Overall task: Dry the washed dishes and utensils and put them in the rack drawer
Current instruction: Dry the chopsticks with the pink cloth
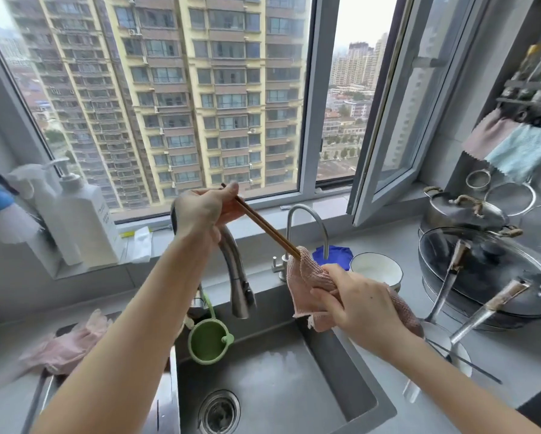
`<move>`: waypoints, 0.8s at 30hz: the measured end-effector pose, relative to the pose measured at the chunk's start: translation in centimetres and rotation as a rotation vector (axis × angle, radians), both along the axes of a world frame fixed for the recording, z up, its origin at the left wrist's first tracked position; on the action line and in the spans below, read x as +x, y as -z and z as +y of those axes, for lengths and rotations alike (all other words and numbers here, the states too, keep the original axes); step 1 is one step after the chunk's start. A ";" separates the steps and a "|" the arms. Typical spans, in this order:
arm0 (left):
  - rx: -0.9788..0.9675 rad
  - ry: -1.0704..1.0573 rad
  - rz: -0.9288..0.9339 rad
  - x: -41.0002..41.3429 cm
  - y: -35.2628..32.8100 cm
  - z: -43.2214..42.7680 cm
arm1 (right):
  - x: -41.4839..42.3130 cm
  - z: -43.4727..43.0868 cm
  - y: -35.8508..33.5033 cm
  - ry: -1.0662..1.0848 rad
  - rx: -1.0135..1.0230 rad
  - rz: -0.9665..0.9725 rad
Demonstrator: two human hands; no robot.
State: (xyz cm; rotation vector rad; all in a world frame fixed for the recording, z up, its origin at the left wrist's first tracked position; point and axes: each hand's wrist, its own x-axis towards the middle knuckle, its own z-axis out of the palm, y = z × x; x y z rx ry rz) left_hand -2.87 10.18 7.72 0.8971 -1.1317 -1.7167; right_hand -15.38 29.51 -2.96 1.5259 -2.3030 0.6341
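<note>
My left hand (205,211) grips the upper end of a pair of brown wooden chopsticks (264,228), held slanting down to the right above the sink (341,383). My right hand (361,303) holds a pink waffle cloth (310,277) wrapped round the chopsticks' lower tips, which are hidden inside it. On the counter to the right sit a white bowl (377,267), a white dish (441,339) with dark chopsticks (469,364) across it, and two metal utensils (482,313) leaning on a black pan lid (494,277). No rack drawer is in view.
A pull-down tap (236,277) and a thin tap (307,227) stand behind the sink. A green strainer cup (208,341) hangs at the sink's left rim. Pink gloves (68,343) lie at left. Soap bottles (84,220) stand by the window. Pots and strainers fill the right corner.
</note>
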 end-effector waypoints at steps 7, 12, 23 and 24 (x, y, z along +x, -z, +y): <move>-0.126 -0.365 0.104 10.3 -6.4 -5.9 | -0.7 -4.3 -6.6 -0.053 -0.037 -0.004; -0.167 -0.448 0.151 16.4 -6.2 -7.7 | 5.0 -12.0 -11.7 -0.262 -0.126 0.008; -0.625 -0.809 0.052 33.7 -11.0 -11.7 | 19.1 -24.4 -14.0 -0.505 -0.143 -0.033; -0.668 -0.840 0.036 34.8 -11.5 -12.2 | 20.1 -25.4 -14.2 -0.516 -0.145 -0.033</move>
